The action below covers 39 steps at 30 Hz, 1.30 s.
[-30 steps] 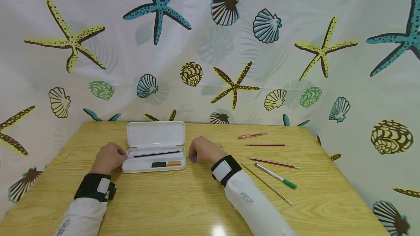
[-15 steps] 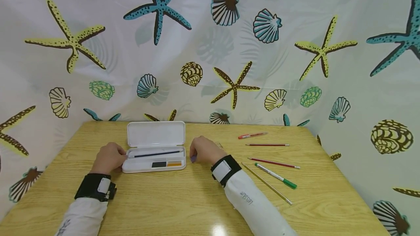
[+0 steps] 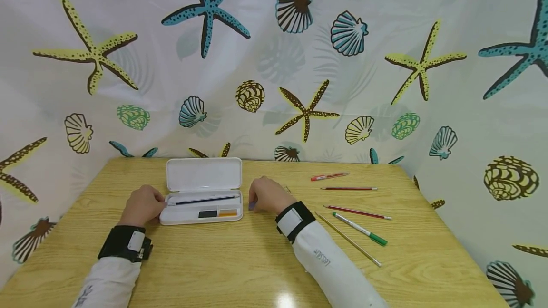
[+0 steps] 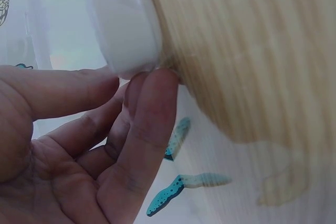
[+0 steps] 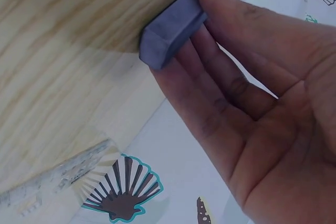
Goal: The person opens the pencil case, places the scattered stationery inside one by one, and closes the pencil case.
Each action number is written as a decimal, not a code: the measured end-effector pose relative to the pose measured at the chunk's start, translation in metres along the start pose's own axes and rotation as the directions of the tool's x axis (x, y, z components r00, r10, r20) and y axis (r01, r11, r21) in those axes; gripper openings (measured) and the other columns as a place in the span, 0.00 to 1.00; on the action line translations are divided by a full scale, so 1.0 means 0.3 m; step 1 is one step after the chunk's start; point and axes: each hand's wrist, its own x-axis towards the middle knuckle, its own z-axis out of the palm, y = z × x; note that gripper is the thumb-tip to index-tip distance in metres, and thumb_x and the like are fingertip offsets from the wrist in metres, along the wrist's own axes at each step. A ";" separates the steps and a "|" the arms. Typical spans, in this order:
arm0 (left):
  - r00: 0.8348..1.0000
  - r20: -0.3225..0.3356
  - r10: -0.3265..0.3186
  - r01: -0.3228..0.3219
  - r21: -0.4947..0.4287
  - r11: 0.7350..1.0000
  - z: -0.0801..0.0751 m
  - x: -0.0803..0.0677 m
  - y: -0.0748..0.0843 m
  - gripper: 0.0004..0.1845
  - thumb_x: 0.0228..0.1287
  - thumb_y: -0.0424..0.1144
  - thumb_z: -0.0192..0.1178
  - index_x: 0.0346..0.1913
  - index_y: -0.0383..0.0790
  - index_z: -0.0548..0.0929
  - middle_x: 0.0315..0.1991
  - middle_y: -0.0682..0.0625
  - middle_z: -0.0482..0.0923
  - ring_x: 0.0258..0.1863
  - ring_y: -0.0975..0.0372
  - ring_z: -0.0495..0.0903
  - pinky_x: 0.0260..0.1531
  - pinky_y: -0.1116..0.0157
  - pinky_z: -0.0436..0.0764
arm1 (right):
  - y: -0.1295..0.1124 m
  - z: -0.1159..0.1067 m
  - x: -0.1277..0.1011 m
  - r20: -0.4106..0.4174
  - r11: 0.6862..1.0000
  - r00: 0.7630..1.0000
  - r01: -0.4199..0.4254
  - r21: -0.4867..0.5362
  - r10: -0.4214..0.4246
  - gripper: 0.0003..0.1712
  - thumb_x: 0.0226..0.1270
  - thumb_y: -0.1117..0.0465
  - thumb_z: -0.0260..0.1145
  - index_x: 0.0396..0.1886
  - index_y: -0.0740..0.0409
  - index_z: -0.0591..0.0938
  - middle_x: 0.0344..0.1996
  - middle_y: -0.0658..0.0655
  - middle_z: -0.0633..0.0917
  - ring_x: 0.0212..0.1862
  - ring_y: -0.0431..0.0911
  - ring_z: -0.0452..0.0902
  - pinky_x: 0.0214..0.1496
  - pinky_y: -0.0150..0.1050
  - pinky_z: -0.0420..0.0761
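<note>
An open white pencil case (image 3: 171,219) lies at the left of the table, its lid (image 3: 203,175) tipped back. Inside are a dark pencil (image 3: 203,201), a black block (image 3: 207,214) and an orange block (image 3: 227,213). My left hand (image 3: 143,206) holds the case's left end; in the left wrist view the thumb meets the rim and fingertips press the end wall (image 4: 131,40). Just right of the case, my right hand (image 3: 269,195) pinches a purple eraser (image 5: 176,27) between thumb and fingers, close over the tabletop.
On the right lie a red pen (image 3: 329,177), two red pencils (image 3: 348,188) (image 3: 357,213), a green-capped marker (image 3: 359,228) and a gold pencil (image 3: 348,240). A small item (image 3: 286,188) sits partly hidden behind my right hand. A patterned cloth (image 3: 257,61) hangs behind the table.
The right hand has shifted very slightly rightward and the purple eraser has turned a little in its fingers. The left hand keeps its hold on the pencil case.
</note>
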 end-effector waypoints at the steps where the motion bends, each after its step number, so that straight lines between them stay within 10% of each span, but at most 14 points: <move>1: 1.000 0.000 0.000 0.000 0.000 1.000 0.000 0.001 0.000 0.11 0.67 0.30 0.61 0.41 0.20 0.85 0.31 0.37 0.82 0.23 0.55 0.80 0.24 0.63 0.78 | 0.000 0.000 0.000 0.001 1.000 1.000 -0.004 0.001 0.004 0.09 0.50 0.66 0.84 0.31 0.55 0.92 0.27 0.47 0.85 0.34 0.40 0.76 0.41 0.36 0.78; 21: 1.000 -0.001 -0.003 0.003 -0.004 1.000 0.000 0.003 0.001 0.11 0.67 0.30 0.61 0.40 0.21 0.85 0.30 0.37 0.81 0.23 0.55 0.80 0.23 0.63 0.78 | -0.026 -0.018 -0.007 0.023 0.998 0.998 -0.051 0.042 0.050 0.08 0.54 0.67 0.81 0.34 0.56 0.91 0.30 0.48 0.84 0.34 0.40 0.77 0.39 0.35 0.78; 39: 1.000 -0.007 -0.020 0.020 -0.001 1.000 0.001 0.002 0.006 0.10 0.67 0.30 0.62 0.39 0.21 0.85 0.29 0.38 0.81 0.23 0.56 0.79 0.22 0.63 0.77 | -0.204 -0.055 0.029 -0.050 0.995 0.994 0.096 -0.001 -0.096 0.03 0.63 0.65 0.77 0.36 0.56 0.92 0.30 0.47 0.86 0.32 0.37 0.77 0.38 0.29 0.77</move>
